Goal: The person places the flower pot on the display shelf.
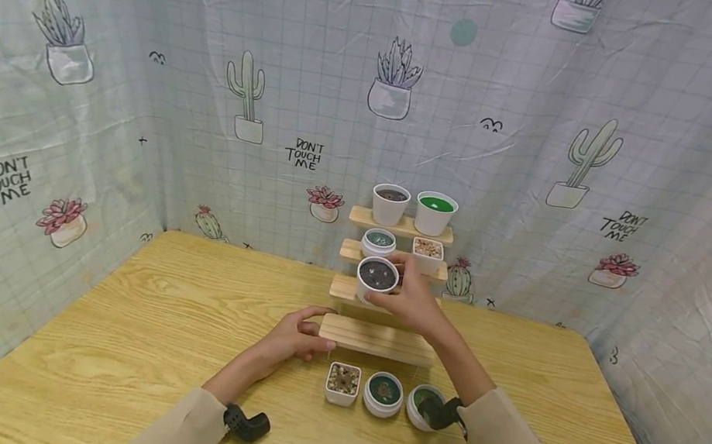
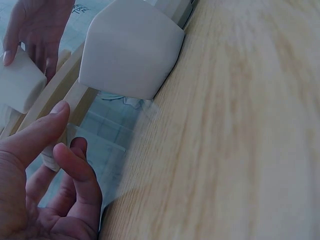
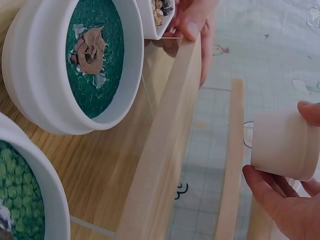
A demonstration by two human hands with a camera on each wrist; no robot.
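Note:
My right hand (image 1: 413, 300) grips a round white pot (image 1: 378, 276) with dark filling by its side, thumb and fingers around it. The pot overlaps the second-lowest board (image 1: 345, 288) of a tiered wooden stand in the head view. In the right wrist view this pot (image 3: 282, 145) appears close over a board, tilted with the camera. With its thumb on top and fingers below, my left hand (image 1: 293, 336) holds the left end of the stand's lowest board (image 1: 379, 340). The left wrist view has the left thumb (image 2: 47, 127) at that board's edge.
Two white pots (image 1: 389, 206) (image 1: 435, 216) stand on the top board. A round pot (image 1: 379, 242) and a square pot (image 1: 427, 253) sit one board lower. Before the stand are a square pot (image 1: 343, 385) and two round pots (image 1: 383, 395) (image 1: 424, 408). A patterned curtain (image 1: 331, 29) hangs behind.

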